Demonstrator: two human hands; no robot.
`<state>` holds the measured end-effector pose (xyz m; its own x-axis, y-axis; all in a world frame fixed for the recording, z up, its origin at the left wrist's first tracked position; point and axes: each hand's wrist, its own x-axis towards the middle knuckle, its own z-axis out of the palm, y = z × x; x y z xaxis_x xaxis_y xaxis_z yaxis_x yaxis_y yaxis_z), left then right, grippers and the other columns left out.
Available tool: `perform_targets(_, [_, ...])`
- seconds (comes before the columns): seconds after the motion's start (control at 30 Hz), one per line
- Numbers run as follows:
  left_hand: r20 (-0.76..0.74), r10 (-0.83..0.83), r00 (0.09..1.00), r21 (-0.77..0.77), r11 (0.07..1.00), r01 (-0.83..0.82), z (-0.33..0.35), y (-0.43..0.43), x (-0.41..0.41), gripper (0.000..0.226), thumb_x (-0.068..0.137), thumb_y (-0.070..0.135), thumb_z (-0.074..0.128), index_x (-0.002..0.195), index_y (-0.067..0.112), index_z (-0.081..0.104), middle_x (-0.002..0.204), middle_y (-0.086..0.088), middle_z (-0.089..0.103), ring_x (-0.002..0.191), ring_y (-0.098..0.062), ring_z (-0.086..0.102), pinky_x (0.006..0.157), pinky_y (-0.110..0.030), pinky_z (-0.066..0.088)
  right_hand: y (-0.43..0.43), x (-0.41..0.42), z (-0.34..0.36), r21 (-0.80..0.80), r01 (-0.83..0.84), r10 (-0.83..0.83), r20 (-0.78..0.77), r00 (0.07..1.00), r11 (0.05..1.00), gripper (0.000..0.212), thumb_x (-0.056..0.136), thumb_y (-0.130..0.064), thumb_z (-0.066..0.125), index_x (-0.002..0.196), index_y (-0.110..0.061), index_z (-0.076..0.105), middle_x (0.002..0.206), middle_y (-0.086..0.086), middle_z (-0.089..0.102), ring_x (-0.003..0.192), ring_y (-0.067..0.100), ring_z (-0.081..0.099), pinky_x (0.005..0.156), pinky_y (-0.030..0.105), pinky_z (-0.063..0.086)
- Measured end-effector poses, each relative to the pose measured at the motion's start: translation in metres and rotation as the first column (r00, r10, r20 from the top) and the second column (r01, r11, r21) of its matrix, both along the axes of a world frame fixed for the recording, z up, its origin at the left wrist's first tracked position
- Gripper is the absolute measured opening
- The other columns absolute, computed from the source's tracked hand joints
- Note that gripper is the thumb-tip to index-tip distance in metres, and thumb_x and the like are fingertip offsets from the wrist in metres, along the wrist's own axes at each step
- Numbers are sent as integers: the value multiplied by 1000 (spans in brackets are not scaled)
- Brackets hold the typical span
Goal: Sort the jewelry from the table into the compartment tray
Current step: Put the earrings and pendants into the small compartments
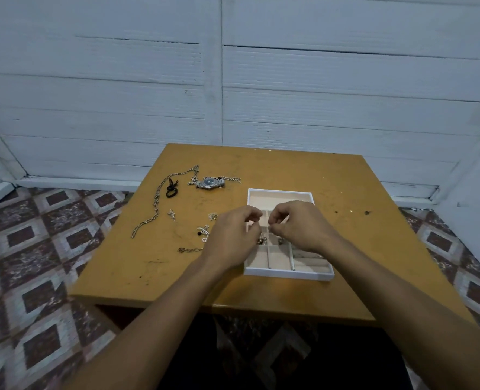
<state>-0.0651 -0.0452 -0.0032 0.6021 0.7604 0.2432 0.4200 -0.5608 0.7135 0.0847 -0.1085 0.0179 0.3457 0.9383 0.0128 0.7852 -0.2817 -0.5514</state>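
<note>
The white compartment tray (pixel 288 274) sits on the orange table (pixel 345 249), right of centre. Both my hands hover over its middle compartments. My right hand (pixel 300 225) has its fingers curled, and thumb and forefinger pinch what looks like a tiny silver piece (pixel 271 227). My left hand (pixel 233 235) is curled beside it, and I cannot make out whether it holds anything. Small jewelry (pixel 261 241) lies in a middle compartment. Left of the tray, loose on the table, are a silver watch (pixel 209 182), a long chain (pixel 154 205), a bracelet (pixel 189 249) and small earrings (pixel 203 231).
A black hair tie (pixel 172 190) lies beside the long chain. A thin chain (pixel 233 179) trails behind the watch. White plank walls close in behind the table, and patterned floor tiles (pixel 36 249) surround it. Dark specks mark the tabletop right of the tray.
</note>
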Motion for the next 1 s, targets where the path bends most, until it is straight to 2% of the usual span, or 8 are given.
perform_targets(0.1, [-44,44,998,53,998,-41,-5,7,-25,30,92,20,54,120,18,63,117,5,65,103,-10,58,86,-24,46,15,-12,2,-8,-47,47,24,999,999,5,79,-19,70,79,-24,68,84,-5,68,69,11,59,66,29,51])
perform_targets(0.2, [-88,108,990,89,991,-100,-12,18,-53,29,93,25,54,122,22,62,121,7,63,111,-11,54,96,-32,46,32,-26,1,-28,-101,102,51,993,995,4,79,-18,68,81,-22,69,87,-4,68,80,15,61,72,30,51])
perform_targets(0.37, [-174,197,965,130,976,-175,-25,35,-95,29,93,24,54,120,23,61,121,8,61,117,-9,48,100,-28,38,67,-47,-9,-72,-139,148,139,979,988,11,80,-18,63,83,-27,66,93,-4,69,91,19,61,80,34,51])
perform_targets(0.53, [-201,245,948,191,959,-207,-35,43,-125,26,93,27,52,118,23,61,119,9,59,118,-9,44,100,-27,33,96,-65,-20,-91,-152,171,259,951,984,16,86,-19,55,93,-28,65,102,-5,68,103,21,56,87,37,35])
perform_targets(0.63, [-218,243,945,247,951,-187,-42,46,-138,26,93,26,52,117,22,61,117,8,60,119,-10,45,101,-29,32,108,-70,-26,-102,-140,164,299,940,985,18,87,-24,58,103,-29,65,109,-3,66,109,23,54,90,39,34])
perform_targets(0.73, [-246,247,937,261,948,-182,-49,47,-146,29,93,25,53,120,20,62,123,6,61,123,-13,44,103,-30,31,115,-72,-30,-128,-128,165,336,927,983,18,87,-27,60,105,-29,64,111,-2,65,110,24,53,92,40,35])
perform_targets(0.87, [-256,248,934,269,946,-178,-54,46,-148,29,94,25,53,121,20,63,129,6,59,128,-14,42,107,-26,23,118,-72,-31,-147,-110,152,308,939,983,16,89,-27,61,104,-28,65,113,-1,65,112,25,54,92,38,36])
perform_targets(1.0, [-260,249,933,257,949,-182,-54,46,-148,30,95,27,51,122,23,61,131,7,57,130,-13,40,109,-30,24,120,-74,-29,-173,-116,155,232,960,978,10,89,-23,61,98,-25,66,111,0,65,110,24,54,90,37,38])
